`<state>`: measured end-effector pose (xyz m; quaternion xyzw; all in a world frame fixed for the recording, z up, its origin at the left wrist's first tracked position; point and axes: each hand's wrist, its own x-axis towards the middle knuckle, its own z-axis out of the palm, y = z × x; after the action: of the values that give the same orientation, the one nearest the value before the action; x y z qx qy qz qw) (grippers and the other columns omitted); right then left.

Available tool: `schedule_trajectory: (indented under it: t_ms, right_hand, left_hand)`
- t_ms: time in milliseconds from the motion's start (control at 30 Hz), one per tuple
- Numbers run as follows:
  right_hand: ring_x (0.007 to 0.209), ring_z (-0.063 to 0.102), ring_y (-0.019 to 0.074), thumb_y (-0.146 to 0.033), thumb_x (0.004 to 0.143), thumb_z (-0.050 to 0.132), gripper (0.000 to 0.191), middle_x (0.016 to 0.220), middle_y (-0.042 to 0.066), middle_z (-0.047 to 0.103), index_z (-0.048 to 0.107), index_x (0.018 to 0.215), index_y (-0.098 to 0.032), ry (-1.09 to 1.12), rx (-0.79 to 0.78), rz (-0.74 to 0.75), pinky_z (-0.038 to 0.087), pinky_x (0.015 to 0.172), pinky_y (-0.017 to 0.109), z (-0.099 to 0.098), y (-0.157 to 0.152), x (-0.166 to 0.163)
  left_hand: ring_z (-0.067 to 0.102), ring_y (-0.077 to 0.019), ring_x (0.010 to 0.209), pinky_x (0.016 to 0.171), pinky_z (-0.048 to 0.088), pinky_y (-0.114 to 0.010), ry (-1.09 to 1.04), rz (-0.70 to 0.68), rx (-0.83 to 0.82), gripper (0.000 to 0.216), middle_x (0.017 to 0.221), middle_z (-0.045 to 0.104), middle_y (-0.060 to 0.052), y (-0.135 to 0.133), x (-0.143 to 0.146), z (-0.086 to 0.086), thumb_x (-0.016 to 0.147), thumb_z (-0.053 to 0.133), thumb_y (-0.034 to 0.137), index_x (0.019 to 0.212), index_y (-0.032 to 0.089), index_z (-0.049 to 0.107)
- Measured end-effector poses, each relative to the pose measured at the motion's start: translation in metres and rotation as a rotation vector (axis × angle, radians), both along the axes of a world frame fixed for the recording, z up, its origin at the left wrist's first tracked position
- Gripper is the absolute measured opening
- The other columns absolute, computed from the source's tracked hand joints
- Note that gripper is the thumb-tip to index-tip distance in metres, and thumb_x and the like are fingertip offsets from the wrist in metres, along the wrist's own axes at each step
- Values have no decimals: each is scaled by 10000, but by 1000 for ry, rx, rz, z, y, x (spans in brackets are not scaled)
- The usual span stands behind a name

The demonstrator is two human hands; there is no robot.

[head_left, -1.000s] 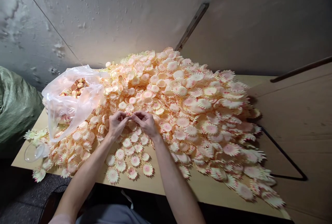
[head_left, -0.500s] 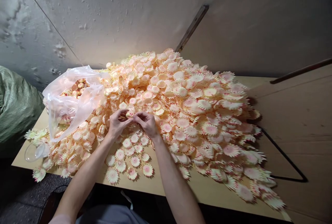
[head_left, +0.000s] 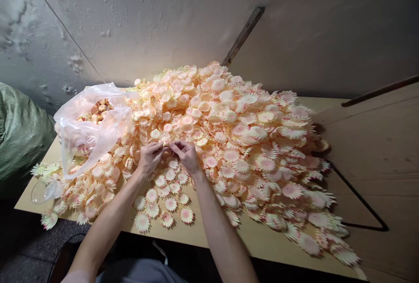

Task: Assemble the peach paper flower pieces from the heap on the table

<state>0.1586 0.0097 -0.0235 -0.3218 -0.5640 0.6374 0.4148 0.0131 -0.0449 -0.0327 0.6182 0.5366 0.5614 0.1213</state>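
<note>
Now, left hand (head_left: 149, 160) and right hand (head_left: 186, 155) meet, fingertips pinched together on a small pale piece (head_left: 166, 144), mostly hidden, over the flower heap's (head_left: 229, 112) near side; delicate fingertip work, it seems, calling for a light, steady hold. Flowers crowd both sides, a plastic bag (head_left: 114, 128) sits left, and bare tabletop (head_left: 262, 241) opens toward the front edge.
</note>
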Motion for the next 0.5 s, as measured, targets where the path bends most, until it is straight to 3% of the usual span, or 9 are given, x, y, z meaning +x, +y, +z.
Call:
schedule_trajectory:
  t_ms: [267,400,500]
  right_hand:
    - [651,596,144,-445,761,692,248,723,14,656,655,773,-201,-30,22,-11,491,621,258,0,0,-1]
    - [658,606,158,-485,774,661,282,741,25,670,657,796,-204,-50,32,-28,500,629,269,-4,1,-1]
    - [665,608,162,-482,770,668,282,754,30,675,655,793,-202,-51,38,-18,504,639,275,-5,2,-1]
  left_hand:
    - [421,-84,488,477,326,-214,44,-16,-36,319,552,539,-11,-1,0,3,875,570,355,678,134,690]
    - [509,-100,565,527,394,-214,-46,19,-50,256,676,629,-33,-3,1,7,811,656,380,873,141,722]
    - [539,-99,590,553,432,-211,-183,34,-117,341,734,651,-33,-4,2,6,743,724,395,965,140,687]
